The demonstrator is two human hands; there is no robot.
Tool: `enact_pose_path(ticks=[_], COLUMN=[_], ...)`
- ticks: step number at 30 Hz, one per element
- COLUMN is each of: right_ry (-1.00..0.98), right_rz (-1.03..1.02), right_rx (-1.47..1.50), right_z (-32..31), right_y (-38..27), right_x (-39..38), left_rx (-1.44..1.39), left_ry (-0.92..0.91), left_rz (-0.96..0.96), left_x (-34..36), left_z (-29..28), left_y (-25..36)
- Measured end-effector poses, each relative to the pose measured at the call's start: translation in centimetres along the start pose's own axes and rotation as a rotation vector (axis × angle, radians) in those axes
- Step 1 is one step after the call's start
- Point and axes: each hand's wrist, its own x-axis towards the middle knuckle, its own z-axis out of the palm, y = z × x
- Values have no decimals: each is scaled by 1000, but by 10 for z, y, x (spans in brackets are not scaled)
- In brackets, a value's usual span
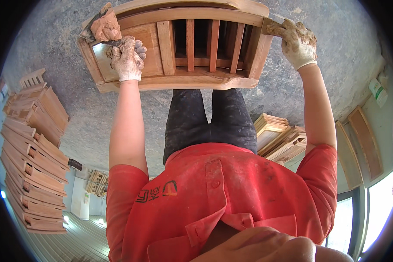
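A slatted wooden furniture panel point(163, 48) lies across in front of my legs, with a solid section at its left and upright slats toward its right. My left hand point(129, 59), in a stained white glove, is closed around a flat putty board point(88, 33) over the panel's left end. A lump of brownish putty point(107, 26) sits on that board. My gloved right hand point(298, 41) is closed on a thin putty knife point(271, 27), its blade against the panel's upper right corner. Smears of putty coat the right glove's fingers.
Wooden panels point(35, 174) are stacked high at the left. More wooden parts point(279, 135) lie in a pile right of my legs. Two long boards point(364, 142) lean on the wall at the right. Rough grey concrete floor point(336, 65) surrounds the panel.
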Motion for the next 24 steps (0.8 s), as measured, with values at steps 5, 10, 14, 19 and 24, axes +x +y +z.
enact_pose_path(ticks=[5,10,14,19,24], right_ry=[-73,-370,-348,-399,-284], right_rz=[131,621,586,688,585], right_rx=[-109,290,314,266,420], right_z=[-4,-19,-14,-8,8], right_y=[11,-27,-38,-62,-62], right_x=[-22,-26,-13,-7,-60], left_rx=[-13,3,3,11,16], left_ry=[41,27,6,-8,-34], left_rz=[6,41,-2,25,16], left_x=[-4,0,0,7,5], left_z=[2,-3,0,-8,-5], left_y=[1,-2,-1,-5,-4])
